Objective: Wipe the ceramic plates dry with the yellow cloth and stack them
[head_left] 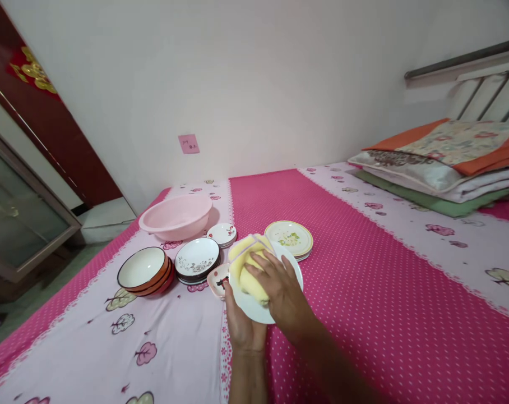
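Note:
A white plate [254,313] is held up off the bed by my left hand [243,328], whose thumb lies along the near left rim while the other fingers are hidden beneath. My right hand [280,289] presses a yellow cloth [248,264] against the plate's upper face, fingers bent over the bunched fabric. Just behind the held plate sits a stack of yellow-rimmed plates [290,235]. A small dish with a dark figure [217,280] is partly covered by the held plate on its left side.
Further left stand dark-rimmed plates [197,257], small flowered plates [221,233], stacked orange-sided bowls [143,269] and a pink basin [176,217]. All rest on the pink bedspread [364,269]. Folded bedding [443,160] is piled at the right, and a white wall [271,84] rises behind.

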`<state>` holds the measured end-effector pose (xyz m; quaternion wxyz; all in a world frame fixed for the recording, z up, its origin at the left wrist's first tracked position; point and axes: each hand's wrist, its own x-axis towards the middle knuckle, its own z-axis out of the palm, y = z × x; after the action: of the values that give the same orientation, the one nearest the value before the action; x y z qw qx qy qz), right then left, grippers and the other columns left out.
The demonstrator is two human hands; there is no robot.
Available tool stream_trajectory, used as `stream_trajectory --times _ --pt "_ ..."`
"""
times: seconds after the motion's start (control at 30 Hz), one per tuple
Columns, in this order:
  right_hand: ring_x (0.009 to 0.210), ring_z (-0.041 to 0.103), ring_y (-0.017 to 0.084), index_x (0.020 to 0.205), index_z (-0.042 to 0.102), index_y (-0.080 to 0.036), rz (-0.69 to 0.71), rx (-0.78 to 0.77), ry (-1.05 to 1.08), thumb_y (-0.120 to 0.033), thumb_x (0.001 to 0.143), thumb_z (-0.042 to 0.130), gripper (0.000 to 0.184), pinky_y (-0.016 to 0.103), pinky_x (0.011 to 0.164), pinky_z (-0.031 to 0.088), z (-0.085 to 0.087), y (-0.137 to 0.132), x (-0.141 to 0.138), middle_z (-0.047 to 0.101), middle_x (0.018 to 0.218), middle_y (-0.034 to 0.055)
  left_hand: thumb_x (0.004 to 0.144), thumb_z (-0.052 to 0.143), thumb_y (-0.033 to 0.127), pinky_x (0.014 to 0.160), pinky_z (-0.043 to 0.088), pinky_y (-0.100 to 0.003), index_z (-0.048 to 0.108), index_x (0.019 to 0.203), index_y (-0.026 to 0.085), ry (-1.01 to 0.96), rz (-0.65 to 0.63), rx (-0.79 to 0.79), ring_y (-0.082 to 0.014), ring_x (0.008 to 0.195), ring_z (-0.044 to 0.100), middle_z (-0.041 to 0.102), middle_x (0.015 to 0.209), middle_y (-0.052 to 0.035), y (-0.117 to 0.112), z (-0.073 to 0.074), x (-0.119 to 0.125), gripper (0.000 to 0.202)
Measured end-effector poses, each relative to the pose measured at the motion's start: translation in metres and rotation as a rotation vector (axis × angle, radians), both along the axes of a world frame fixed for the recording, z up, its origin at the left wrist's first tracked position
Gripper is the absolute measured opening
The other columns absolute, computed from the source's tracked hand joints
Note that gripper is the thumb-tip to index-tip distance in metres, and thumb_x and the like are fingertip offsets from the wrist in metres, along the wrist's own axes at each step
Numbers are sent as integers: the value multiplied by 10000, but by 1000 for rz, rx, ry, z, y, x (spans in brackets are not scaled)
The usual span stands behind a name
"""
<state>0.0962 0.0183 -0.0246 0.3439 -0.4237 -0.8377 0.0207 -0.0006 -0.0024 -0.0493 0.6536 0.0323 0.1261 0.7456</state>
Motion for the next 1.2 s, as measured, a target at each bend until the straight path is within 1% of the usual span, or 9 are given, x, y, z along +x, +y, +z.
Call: stream_trajectory --times 0.23,0.33,0.43,0.57,0.73,0.83,0.93,1.03,1.2 --pt "1465 462 336 1401 654 -233 -105 -57 -72 -29 954 469 526 609 1183 352 4 12 27 578 1544 107 1029 481 560 1147 469 -411 544 1533 292 85 150 -95 -307 1371 591 610 1519 -100 -2 9 -3 574" --pt "1418 528 331 1336 700 -201 -50 -109 -100 -9 911 473 519 553 1137 457 10 8 35 616 1499 133 1029 485 551 1120 494 -449 514 1548 340 151 228 -116 -313 1358 601 610 1523 -76 -3 12 -8 561" --pt "1349 604 317 1271 734 -213 16 -171 -117 36 813 479 581 503 1078 540 15 -6 42 673 1428 121 1034 413 595 1098 513 -468 544 1533 289 178 250 -196 -331 1338 615 634 1493 -103 -2 15 -13 600" --pt "1285 659 256 1273 713 -188 142 -155 -20 1 844 440 542 441 1099 547 16 -32 47 712 1371 106 1041 349 613 1109 503 -470 593 1495 251 173 277 -244 -331 1309 637 689 1417 -123 -2 17 -19 630" --pt "1322 633 219 1324 668 -167 338 -114 56 8 866 401 558 411 1180 477 13 -53 34 704 1384 94 936 438 765 1086 519 -528 690 1369 144 46 45 -209 -399 1216 687 763 1229 -200 -8 2 -30 798" --pt "1332 613 228 1352 650 -158 385 -92 130 -27 931 420 497 416 1171 480 12 -50 14 693 1388 113 932 539 698 1045 560 -458 727 1302 158 55 -10 -115 -343 1107 744 796 1092 -162 -10 -16 -33 681" --pt "1369 574 269 1366 659 -192 327 -114 148 -113 971 510 429 446 1136 495 8 -35 -7 659 1441 110 1004 548 445 1004 583 -351 689 1357 189 59 9 -86 -240 1038 769 801 1068 -115 -8 -21 -26 458" --pt "1434 507 300 1398 650 -226 193 -85 132 -151 976 554 439 493 1158 448 1 -12 -13 607 1511 105 1028 525 367 1099 524 -347 587 1475 162 73 19 -95 -230 1190 717 752 1276 -157 -5 -9 -9 495" --pt "1410 523 324 1381 654 -169 -160 60 171 -14 901 460 540 560 1154 421 -10 24 26 640 1462 142 1014 570 311 1165 471 -440 557 1512 177 144 12 -205 -298 1281 668 747 1307 -160 -6 10 6 516"
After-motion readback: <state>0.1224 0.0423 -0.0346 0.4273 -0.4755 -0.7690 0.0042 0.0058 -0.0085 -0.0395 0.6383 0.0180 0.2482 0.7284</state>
